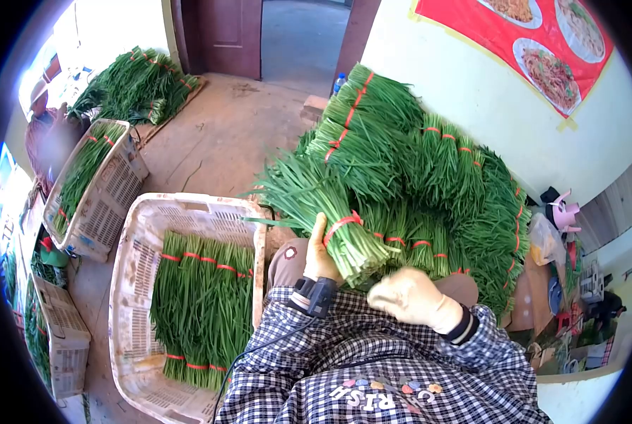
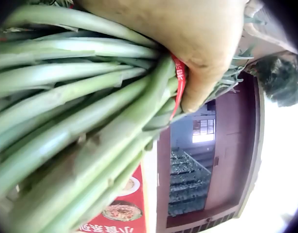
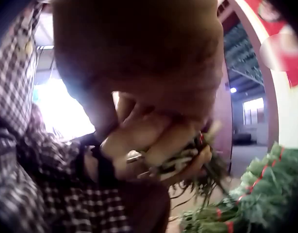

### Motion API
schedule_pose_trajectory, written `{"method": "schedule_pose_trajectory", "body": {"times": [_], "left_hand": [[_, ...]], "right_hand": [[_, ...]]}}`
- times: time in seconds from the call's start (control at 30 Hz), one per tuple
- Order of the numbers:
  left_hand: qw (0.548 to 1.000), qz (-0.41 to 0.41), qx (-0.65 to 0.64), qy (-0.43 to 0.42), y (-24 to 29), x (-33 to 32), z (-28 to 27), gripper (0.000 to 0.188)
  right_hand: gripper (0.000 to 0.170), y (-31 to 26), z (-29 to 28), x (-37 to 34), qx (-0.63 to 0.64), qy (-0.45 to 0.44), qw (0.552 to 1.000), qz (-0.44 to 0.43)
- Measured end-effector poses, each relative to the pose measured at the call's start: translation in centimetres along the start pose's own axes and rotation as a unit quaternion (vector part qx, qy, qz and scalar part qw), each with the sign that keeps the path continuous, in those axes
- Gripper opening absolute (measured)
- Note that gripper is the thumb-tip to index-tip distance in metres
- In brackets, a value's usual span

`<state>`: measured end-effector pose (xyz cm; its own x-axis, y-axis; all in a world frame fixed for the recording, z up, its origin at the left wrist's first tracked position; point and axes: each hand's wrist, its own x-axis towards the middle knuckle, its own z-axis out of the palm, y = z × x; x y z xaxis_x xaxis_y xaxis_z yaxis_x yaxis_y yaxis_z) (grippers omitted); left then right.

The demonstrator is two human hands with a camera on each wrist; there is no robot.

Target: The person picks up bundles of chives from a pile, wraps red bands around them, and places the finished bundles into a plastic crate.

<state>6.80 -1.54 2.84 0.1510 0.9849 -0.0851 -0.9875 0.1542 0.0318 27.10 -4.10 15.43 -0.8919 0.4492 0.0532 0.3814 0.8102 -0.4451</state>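
Observation:
My gloved left hand (image 1: 320, 256) grips a bunch of garlic chives (image 1: 309, 191) by its lower part, beside the red tie (image 1: 344, 225) round it. The pale cut ends point toward my lap, and the green leaves fan out away from me. In the left wrist view the stalks (image 2: 76, 121) fill the near side, the thumb lying against the red band (image 2: 179, 82). My gloved right hand (image 1: 408, 298) is just right of the cut ends, its fingers curled. The right wrist view shows those fingers (image 3: 158, 141) bent, overlapping the bunch; nothing in their grasp shows.
A white plastic crate (image 1: 121, 304) with tied bunches stands at my left. Behind it are more crates (image 1: 111, 191) and a person (image 1: 44, 134). A large pile of tied chives (image 1: 379, 134) rises ahead and right, along the wall. Beyond lie a doorway (image 1: 302, 42) and another heap (image 1: 136, 85).

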Motion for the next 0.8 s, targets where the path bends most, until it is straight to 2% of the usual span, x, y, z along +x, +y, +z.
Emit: {"method": "schedule_pose_trajectory", "body": {"times": [0.07,0.1,0.13,0.2,0.27,0.3,0.37,0.4,0.47,0.53,0.57,0.6,0.67,0.73,0.77,0.8], "left_hand": [[0.999,0.001,-0.033,-0.035,0.4,0.0,0.1,0.075],[0.999,0.012,-0.009,-0.045,0.3,-0.1,0.3,0.077],[0.999,0.010,-0.009,-0.045,0.2,-0.2,0.4,0.077],[0.997,-0.010,-0.006,-0.070,-0.3,-0.5,0.8,0.077],[0.998,-0.006,0.019,-0.059,-0.8,-0.3,0.2,0.080],[0.996,-0.026,0.018,-0.084,-0.9,-0.3,0.0,0.082],[0.992,-0.065,0.005,-0.113,-1.0,-0.7,0.3,0.085],[0.994,-0.058,0.028,-0.083,-1.0,-0.7,0.3,0.085],[0.993,-0.063,0.022,-0.097,-1.1,-1.0,0.3,0.083],[0.993,-0.055,0.041,-0.098,-1.0,-1.2,0.9,0.079],[0.992,-0.036,0.085,-0.086,-0.9,-1.2,0.9,0.077],[0.989,-0.017,0.127,-0.072,-0.9,-1.2,0.9,0.075],[0.991,-0.032,0.103,-0.077,-0.8,-1.2,0.7,0.070],[0.985,-0.028,0.137,-0.097,-0.9,-0.9,0.2,0.069],[0.985,-0.032,0.152,-0.072,-1.0,-0.7,-0.2,0.068],[0.976,-0.015,0.202,-0.075,-0.9,-0.7,0.2,0.064]], "right_hand": [[0.020,-0.5,-1.1,-1.9,0.078,-0.100,0.986,0.109],[0.027,-0.6,-2.2,-2.2,0.058,-0.063,0.987,0.138],[0.029,0.2,-2.8,-2.4,0.061,0.009,0.990,0.123],[0.029,0.3,-3.9,-1.5,0.066,0.177,0.969,0.160],[0.028,0.3,-3.6,0.4,0.061,0.180,0.965,0.182],[0.028,0.4,-3.1,1.4,0.057,0.178,0.962,0.200],[0.028,1.3,-1.4,2.8,0.000,0.168,0.972,0.166],[0.028,1.5,-1.0,3.2,-0.011,0.172,0.972,0.159],[0.028,1.8,-1.5,3.1,-0.004,0.172,0.976,0.134],[0.024,0.9,-3.0,2.3,0.166,0.068,0.964,0.194],[0.019,0.6,-3.4,1.5,0.243,0.041,0.956,0.160],[0.020,0.0,-4.1,0.3,0.368,0.000,0.919,0.143],[0.023,-0.8,-6.0,-1.7,0.457,-0.135,0.857,0.196],[0.039,-0.3,-5.9,-2.0,0.316,-0.162,0.885,0.300],[0.049,1.3,-5.1,-2.2,0.091,-0.139,0.950,0.265],[0.048,1.8,-4.5,-2.4,0.021,-0.046,0.959,0.280]]}}
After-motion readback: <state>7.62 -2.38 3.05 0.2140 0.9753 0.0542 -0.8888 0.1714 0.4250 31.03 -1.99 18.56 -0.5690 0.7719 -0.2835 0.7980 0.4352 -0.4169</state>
